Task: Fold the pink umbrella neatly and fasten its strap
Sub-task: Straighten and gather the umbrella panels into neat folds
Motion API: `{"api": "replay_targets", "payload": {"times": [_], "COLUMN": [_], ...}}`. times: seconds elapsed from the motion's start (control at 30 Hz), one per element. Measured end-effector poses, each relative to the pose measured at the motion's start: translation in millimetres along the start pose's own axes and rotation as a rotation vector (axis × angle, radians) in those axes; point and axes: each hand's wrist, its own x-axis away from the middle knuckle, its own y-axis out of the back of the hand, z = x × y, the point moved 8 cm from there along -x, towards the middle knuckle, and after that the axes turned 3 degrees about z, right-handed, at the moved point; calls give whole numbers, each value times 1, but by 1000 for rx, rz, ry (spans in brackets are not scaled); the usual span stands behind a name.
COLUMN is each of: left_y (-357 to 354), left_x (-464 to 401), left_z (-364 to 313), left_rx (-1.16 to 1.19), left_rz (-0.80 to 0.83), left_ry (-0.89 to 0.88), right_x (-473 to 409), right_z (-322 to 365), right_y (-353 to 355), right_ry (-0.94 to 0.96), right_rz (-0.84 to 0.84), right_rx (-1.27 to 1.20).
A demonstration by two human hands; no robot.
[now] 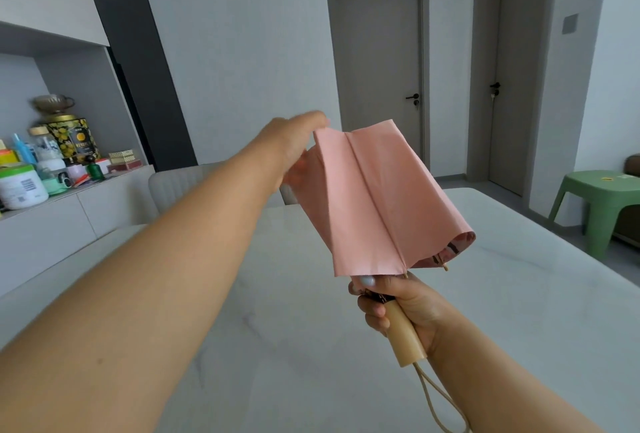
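Note:
The pink umbrella (pixel 377 197) is collapsed and held up over the white marble table (pixel 277 328), its canopy loose in flat panels with a crease down the middle. My right hand (pixel 401 304) grips the pale wooden handle (pixel 403 335) just below the canopy, and a beige cord loop (pixel 440 401) hangs from the handle's end. My left hand (pixel 294 145) reaches forward and pinches the far top edge of the fabric, pulling a panel straight. A patterned inner lining shows at the canopy's lower right rim. The strap is not visible.
A grey chair back (pixel 180 186) stands beyond the table. The counter at left (pixel 52 204) carries jars, bottles and tins. A green plastic stool (pixel 602 204) sits at right, with two closed grey doors behind.

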Motion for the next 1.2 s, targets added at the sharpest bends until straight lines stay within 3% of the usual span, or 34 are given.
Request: {"api": "replay_targets", "payload": {"times": [0.23,0.4,0.5,0.67,0.73,0.83,0.9,0.93,1.03,1.2], "left_y": [-15,-16,-19,-24,-15,-6,-26,-35,-45,-57], "left_x": [-4,11,18,6,12,34,37,29,3,2], "left_z": [54,63,71,90,78,26,7,10,37,104], "left_rx": [114,-32,-49,-107,-149,-437,-646,-688,-608,318], "left_rz": [-154,-414,-472,-418,-473,-654,-565,-490,-329,-101], "left_ry": [8,-138,-144,-68,-78,-483,-691,-698,-519,65], "right_x": [0,0,1,4,5,3,3,3,4,5], "right_z": [3,3,3,2,2,4,5,5,6,4], "right_y": [-8,-12,-13,-11,-9,-4,-3,-3,-8,-13], "right_ry": [23,-13,-26,-67,-50,13,43,50,49,38], "right_rz": [88,82,67,-56,-97,-138,-156,-156,-143,-137], "right_rx": [-174,-304,-341,-168,-110,-59,-34,-25,-18,-4]}}
